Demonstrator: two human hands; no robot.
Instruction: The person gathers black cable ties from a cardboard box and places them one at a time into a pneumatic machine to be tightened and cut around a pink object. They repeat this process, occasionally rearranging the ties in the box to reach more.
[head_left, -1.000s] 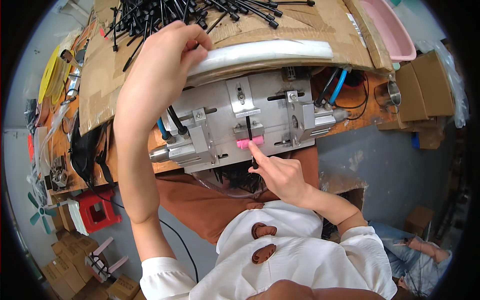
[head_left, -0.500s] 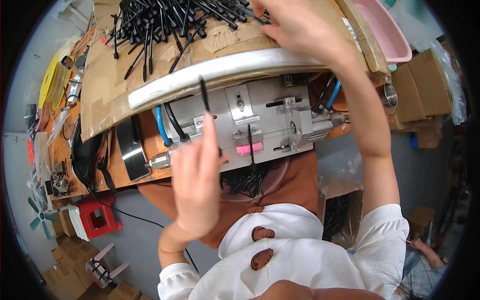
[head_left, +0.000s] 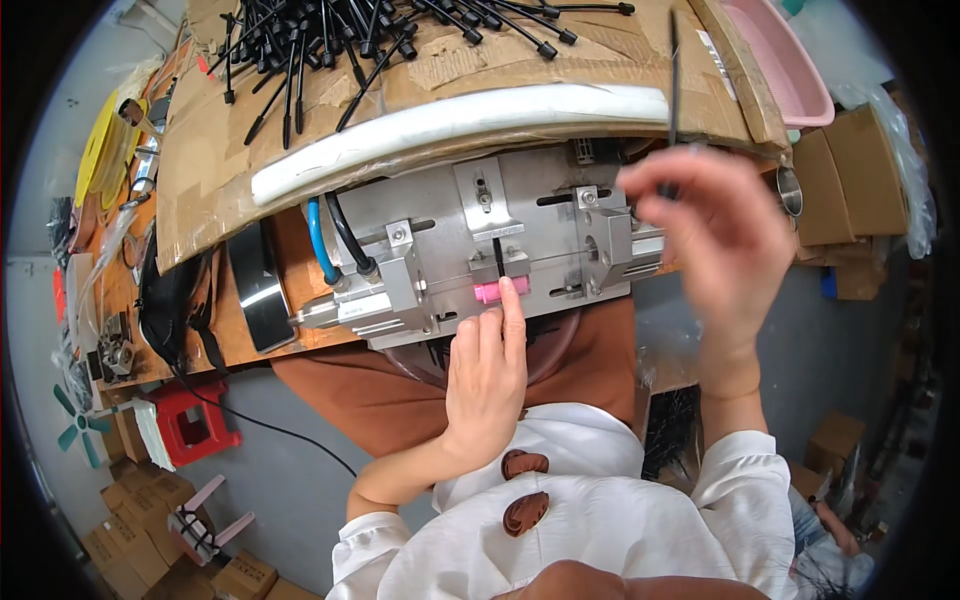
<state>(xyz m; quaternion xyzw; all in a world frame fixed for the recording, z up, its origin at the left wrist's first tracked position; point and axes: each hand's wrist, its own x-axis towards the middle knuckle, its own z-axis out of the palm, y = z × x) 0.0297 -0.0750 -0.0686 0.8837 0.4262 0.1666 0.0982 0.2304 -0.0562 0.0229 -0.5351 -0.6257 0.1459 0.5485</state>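
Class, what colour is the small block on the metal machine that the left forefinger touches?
Pink, seen in the head view.

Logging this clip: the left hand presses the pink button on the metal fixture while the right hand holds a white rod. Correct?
Not quite. In the head view the right hand holds a black rod, not a white one. The left hand does press the pink button on the metal fixture.

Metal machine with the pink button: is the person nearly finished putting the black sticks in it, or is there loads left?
Loads left, it seems. One black stick already stands in the slot of the metal machine. The left hand has a fingertip on the pink button. The right hand pinches another black stick, blurred. A big pile of black sticks waits on the cardboard. No finished pile shows.
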